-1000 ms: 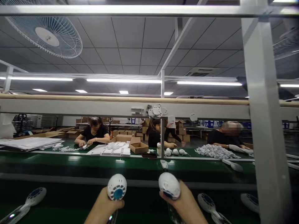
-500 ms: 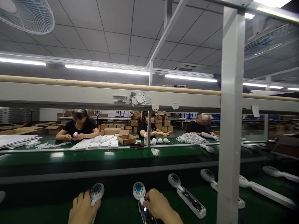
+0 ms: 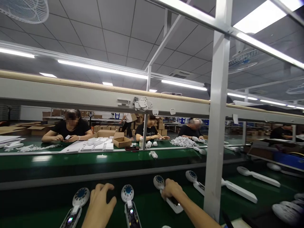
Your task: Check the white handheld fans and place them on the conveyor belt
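Note:
My left hand (image 3: 101,204) is over the green belt (image 3: 106,218) with its fingers apart and nothing in them. On its left lies a white wand-shaped device (image 3: 81,197) with a round slotted head, a blue centre and a lit light in its open body. To its right a similar device (image 3: 127,193) also shows a lit light and bare circuit parts. My right hand (image 3: 171,190) is closed round the neck of another such wand (image 3: 175,207), just below its round head (image 3: 159,182). The fingertips are partly hidden.
More wands (image 3: 241,190) lie to the right, past an upright metal post (image 3: 217,126). A shelf beam (image 3: 95,95) crosses above the belt. Opposite, co-workers (image 3: 68,126) sit behind white parts and an open carton (image 3: 122,141). White heads (image 3: 286,212) lie at the lower right.
My left hand has let go of the leftmost wand and opened. My right hand has left the middle wand and gripped the one to its right. The view has shifted.

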Demonstrator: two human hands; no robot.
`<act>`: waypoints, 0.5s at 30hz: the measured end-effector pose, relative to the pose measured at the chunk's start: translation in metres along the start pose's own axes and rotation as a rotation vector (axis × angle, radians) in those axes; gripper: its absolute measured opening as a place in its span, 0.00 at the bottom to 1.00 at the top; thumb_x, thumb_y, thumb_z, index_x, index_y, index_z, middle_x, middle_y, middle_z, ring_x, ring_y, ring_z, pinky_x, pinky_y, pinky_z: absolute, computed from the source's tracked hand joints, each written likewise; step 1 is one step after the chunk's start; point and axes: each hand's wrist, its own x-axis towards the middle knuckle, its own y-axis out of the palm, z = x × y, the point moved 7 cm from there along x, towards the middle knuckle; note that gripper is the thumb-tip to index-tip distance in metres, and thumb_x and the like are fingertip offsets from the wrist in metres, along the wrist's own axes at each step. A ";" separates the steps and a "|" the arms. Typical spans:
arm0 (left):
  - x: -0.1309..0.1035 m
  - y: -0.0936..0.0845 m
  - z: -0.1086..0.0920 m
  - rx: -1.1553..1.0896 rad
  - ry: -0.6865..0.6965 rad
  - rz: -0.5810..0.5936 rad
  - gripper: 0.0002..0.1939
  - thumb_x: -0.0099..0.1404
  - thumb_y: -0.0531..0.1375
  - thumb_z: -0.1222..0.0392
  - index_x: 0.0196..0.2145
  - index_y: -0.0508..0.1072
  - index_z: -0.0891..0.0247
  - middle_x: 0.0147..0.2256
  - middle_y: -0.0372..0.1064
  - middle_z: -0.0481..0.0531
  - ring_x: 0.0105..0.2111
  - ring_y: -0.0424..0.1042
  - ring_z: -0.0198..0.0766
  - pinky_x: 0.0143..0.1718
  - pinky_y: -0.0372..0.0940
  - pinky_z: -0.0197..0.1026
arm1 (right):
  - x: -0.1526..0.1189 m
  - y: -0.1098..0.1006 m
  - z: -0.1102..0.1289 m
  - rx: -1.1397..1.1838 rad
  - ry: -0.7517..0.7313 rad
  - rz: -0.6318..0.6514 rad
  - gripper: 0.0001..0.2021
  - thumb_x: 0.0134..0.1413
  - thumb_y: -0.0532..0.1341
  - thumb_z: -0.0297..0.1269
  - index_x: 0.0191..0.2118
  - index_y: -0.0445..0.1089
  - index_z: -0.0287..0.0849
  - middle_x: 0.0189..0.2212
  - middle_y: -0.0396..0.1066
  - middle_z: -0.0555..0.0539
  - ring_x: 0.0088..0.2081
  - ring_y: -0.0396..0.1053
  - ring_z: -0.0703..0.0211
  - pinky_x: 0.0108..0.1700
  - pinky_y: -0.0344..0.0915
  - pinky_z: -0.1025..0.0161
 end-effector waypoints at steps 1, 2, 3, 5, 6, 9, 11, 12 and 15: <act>-0.006 0.010 -0.009 -0.081 -0.006 0.059 0.12 0.55 0.58 0.54 0.37 0.72 0.59 0.42 0.65 0.57 0.44 0.65 0.55 0.47 0.58 0.50 | -0.009 0.004 0.011 0.029 -0.034 0.043 0.10 0.58 0.62 0.36 0.44 0.70 0.39 0.43 0.72 0.46 0.41 0.72 0.54 0.41 0.72 0.55; -0.013 0.021 -0.017 -0.167 -0.030 0.116 0.13 0.56 0.59 0.51 0.37 0.72 0.59 0.38 0.67 0.55 0.39 0.68 0.52 0.43 0.60 0.49 | -0.019 0.007 0.026 0.076 -0.087 0.087 0.09 0.58 0.62 0.36 0.43 0.70 0.39 0.41 0.72 0.47 0.39 0.72 0.56 0.38 0.72 0.57; -0.020 0.032 -0.024 -0.259 -0.067 0.162 0.17 0.56 0.59 0.46 0.39 0.71 0.59 0.35 0.68 0.55 0.35 0.70 0.50 0.39 0.62 0.49 | -0.030 0.010 0.043 0.134 -0.151 0.142 0.09 0.58 0.62 0.37 0.42 0.70 0.38 0.39 0.72 0.48 0.36 0.72 0.58 0.35 0.72 0.60; -0.032 0.050 -0.034 -0.456 -0.165 0.208 0.28 0.56 0.58 0.39 0.47 0.67 0.61 0.32 0.70 0.54 0.29 0.72 0.49 0.34 0.64 0.48 | -0.054 0.015 0.081 0.265 -0.287 0.271 0.12 0.60 0.60 0.42 0.41 0.70 0.37 0.35 0.73 0.49 0.31 0.72 0.62 0.32 0.72 0.62; -0.036 0.056 -0.038 -0.557 -0.213 0.206 0.32 0.57 0.57 0.37 0.51 0.62 0.61 0.32 0.71 0.54 0.30 0.73 0.49 0.34 0.66 0.48 | -0.064 0.016 0.098 0.324 -0.343 0.338 0.15 0.62 0.58 0.46 0.41 0.70 0.37 0.34 0.73 0.49 0.30 0.72 0.63 0.31 0.72 0.62; -0.041 0.053 -0.041 -0.804 -0.337 0.147 0.28 0.60 0.57 0.42 0.53 0.57 0.58 0.34 0.71 0.54 0.34 0.74 0.46 0.33 0.68 0.45 | -0.066 0.007 0.121 0.379 -0.371 0.417 0.20 0.63 0.54 0.51 0.43 0.70 0.38 0.33 0.74 0.48 0.29 0.72 0.62 0.31 0.72 0.60; -0.039 0.039 -0.038 -0.901 -0.418 0.090 0.23 0.62 0.57 0.51 0.51 0.57 0.58 0.34 0.70 0.54 0.33 0.73 0.44 0.32 0.69 0.43 | -0.045 -0.006 0.106 0.327 -0.266 0.311 0.16 0.62 0.58 0.46 0.44 0.70 0.38 0.36 0.74 0.47 0.33 0.73 0.60 0.36 0.73 0.58; -0.037 0.029 -0.037 -0.937 -0.452 0.065 0.22 0.62 0.58 0.55 0.52 0.56 0.58 0.35 0.70 0.54 0.31 0.73 0.43 0.31 0.69 0.43 | -0.032 -0.015 0.091 0.297 -0.192 0.220 0.13 0.61 0.59 0.43 0.44 0.70 0.38 0.40 0.73 0.46 0.37 0.73 0.57 0.39 0.72 0.55; -0.032 0.001 -0.037 -1.039 -0.519 0.014 0.24 0.61 0.59 0.62 0.53 0.54 0.60 0.38 0.72 0.59 0.27 0.74 0.42 0.29 0.70 0.46 | -0.005 -0.039 0.029 0.265 0.010 -0.083 0.15 0.60 0.61 0.37 0.51 0.67 0.40 0.52 0.67 0.43 0.49 0.69 0.49 0.49 0.69 0.47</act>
